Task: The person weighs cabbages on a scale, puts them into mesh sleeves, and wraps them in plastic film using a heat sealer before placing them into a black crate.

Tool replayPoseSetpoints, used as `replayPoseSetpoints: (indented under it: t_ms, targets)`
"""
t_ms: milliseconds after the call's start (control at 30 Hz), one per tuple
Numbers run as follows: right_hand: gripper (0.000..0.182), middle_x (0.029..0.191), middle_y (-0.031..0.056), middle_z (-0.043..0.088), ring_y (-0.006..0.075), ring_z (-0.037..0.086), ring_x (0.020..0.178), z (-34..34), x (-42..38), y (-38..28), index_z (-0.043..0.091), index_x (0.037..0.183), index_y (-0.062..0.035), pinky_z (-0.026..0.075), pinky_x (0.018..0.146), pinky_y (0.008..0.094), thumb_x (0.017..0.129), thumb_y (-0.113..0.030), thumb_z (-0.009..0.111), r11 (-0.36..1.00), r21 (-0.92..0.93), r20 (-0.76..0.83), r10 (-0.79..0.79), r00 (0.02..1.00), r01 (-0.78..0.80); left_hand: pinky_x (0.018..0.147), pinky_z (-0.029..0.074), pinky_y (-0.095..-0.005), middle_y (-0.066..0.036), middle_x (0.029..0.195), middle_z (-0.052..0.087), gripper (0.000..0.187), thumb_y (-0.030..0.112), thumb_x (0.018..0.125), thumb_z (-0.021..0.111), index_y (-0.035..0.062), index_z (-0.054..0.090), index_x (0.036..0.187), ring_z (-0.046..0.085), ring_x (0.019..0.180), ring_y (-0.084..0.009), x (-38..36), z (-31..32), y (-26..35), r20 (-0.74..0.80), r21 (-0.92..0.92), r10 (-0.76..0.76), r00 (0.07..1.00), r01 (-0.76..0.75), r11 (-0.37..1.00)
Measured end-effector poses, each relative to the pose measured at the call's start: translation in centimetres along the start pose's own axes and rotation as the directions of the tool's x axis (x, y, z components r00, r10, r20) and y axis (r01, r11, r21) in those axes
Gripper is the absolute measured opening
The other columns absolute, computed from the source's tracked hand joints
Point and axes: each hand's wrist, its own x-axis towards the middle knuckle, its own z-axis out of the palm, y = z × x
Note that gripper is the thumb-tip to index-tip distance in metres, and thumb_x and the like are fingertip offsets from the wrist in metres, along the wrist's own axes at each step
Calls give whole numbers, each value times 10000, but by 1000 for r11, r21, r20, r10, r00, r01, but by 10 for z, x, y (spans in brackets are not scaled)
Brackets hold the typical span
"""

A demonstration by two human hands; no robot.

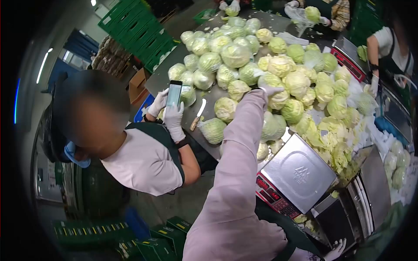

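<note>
My left arm stretches forward over the table, and my gloved left hand (271, 89) lies against the pile of pale green cabbages (297, 83). Its visible fingers are extended over the heads, and the fingertips are partly hard to make out. Low at the right, my gloved right hand (336, 251) has its fingers apart and holds nothing, near a black flat panel (334, 224) of a machine. Between my hands stands a scale (300, 172) with a steel plate and a red display. Net-wrapped cabbages (235, 55) lie left of the bare ones.
At the left a co-worker (143, 158) holds a phone (174, 93) in gloved hands. A knife (199, 115) with a wooden handle lies on the table. Loose leaves (333, 141) are heaped at the right. Other people work at the far side, near another scale (347, 63). Green crates (133, 30) are stacked behind.
</note>
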Motion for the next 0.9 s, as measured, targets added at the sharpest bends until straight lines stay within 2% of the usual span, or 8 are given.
replayPoseSetpoints:
  t_ms: [33, 233, 400, 467, 567, 633, 700, 900]
  targets:
    - [243, 1098, 148, 611, 226, 624, 830, 9, -2, -7, 631, 1100, 36, 538, 728, 326, 915, -82, 527, 1000, -4, 14, -8, 1000, 8, 1024, 391, -333, -167, 1352, 458, 1173, 326, 562, 897, -32, 199, 1433, 468, 1224, -256, -2, -7, 11, 145, 36, -35, 989, 30, 999]
    - [291, 1065, 168, 635, 235, 621, 880, 59, -15, -59, 592, 1166, 44, 529, 776, 314, 950, -112, 475, 992, -76, 218, -85, 972, 103, 1016, 393, -332, -167, 1343, 476, 1068, 366, 609, 863, -21, 278, 1414, 482, 1208, -262, 30, -14, -30, -31, 167, -63, 998, 68, 984]
    - [253, 1259, 84, 545, 137, 571, 929, 85, 0, -43, 613, 1100, 31, 475, 796, 252, 947, -112, 472, 996, 91, 460, -47, 887, 5, 862, 505, -361, -145, 1234, 542, 825, 269, 721, 795, -12, 348, 1355, 598, 1020, -235, -9, -24, -3, 234, -425, 157, 959, -44, 904]
    - [257, 1222, 91, 563, 144, 590, 912, 131, -19, -89, 608, 1092, 56, 479, 797, 254, 943, -101, 469, 990, 139, 652, -65, 755, -35, 741, 555, -355, -130, 1219, 540, 701, 186, 803, 719, 40, 323, 1363, 613, 982, -227, -72, -12, 30, 194, -460, 22, 981, 71, 885]
    - [341, 1138, 100, 605, 160, 618, 985, 190, -28, -119, 525, 1249, 36, 475, 854, 279, 950, -123, 480, 987, 131, 839, -60, 540, -94, 928, 470, -337, -132, 1293, 459, 738, 144, 811, 693, 53, 267, 1407, 510, 1147, -214, -138, 25, 22, 233, -620, 309, 922, -104, 778]
    - [443, 1368, 114, 440, 185, 578, 1069, 224, -38, -146, 400, 1378, -17, 462, 890, 308, 980, -205, 447, 966, 160, 934, -81, 348, -204, 1024, 380, -360, -155, 1352, 399, 850, 113, 772, 711, 42, 196, 1444, 436, 1230, -246, -188, 55, 16, 189, -549, 450, 873, -286, 786]
    - [569, 1420, 65, 386, 209, 486, 1175, 250, -36, -147, 221, 1473, -102, 422, 946, 377, 991, -338, 412, 797, 179, 976, -68, 209, -576, 1081, 301, -387, -190, 1389, 347, 1026, 206, 697, 790, 6, 128, 1455, 369, 1289, -278, -227, 84, 0, 182, -420, 531, 828, -423, 803]
    - [749, 1419, 91, 380, 204, 425, 1245, 249, -9, -88, 187, 1484, -109, 391, 989, 352, 888, -281, 607, 887, 339, 930, -268, 251, -313, 1076, 313, -378, -194, 1418, 325, 1146, 103, 648, 819, 29, 26, 1472, 381, 1295, -282, -294, 134, -79, 252, -30, 575, 779, -587, 809]
